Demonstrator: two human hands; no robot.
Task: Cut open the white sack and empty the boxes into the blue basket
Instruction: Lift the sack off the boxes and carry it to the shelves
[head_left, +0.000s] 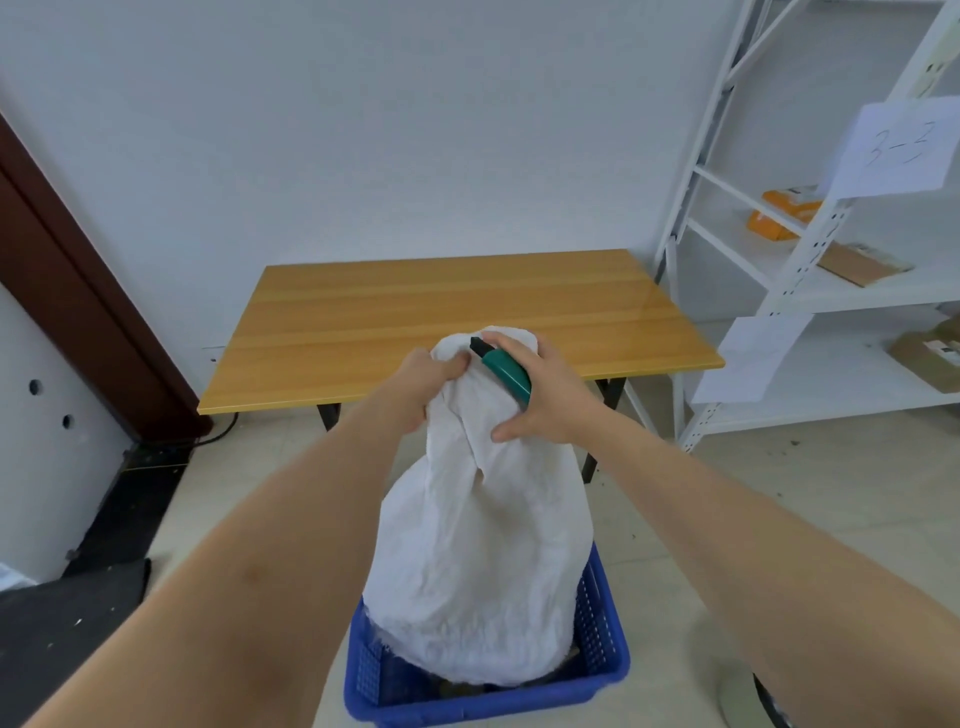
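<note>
The white sack (478, 561) hangs upside down, bulging, with its lower end inside the blue basket (597, 670) on the floor. My left hand (431, 384) grips the bunched upper end of the sack from the left. My right hand (545, 395) grips the same end from the right and also holds a green utility knife (506, 371) against the cloth. A little of the contents shows dark under the sack's lower edge. The boxes are hidden by the sack.
A wooden table (441, 312) on black legs stands just beyond the basket, against the white wall. A white metal shelf rack (810, 249) with cardboard and orange packages fills the right side. A dark door frame (78, 312) and black mat (67, 613) are on the left.
</note>
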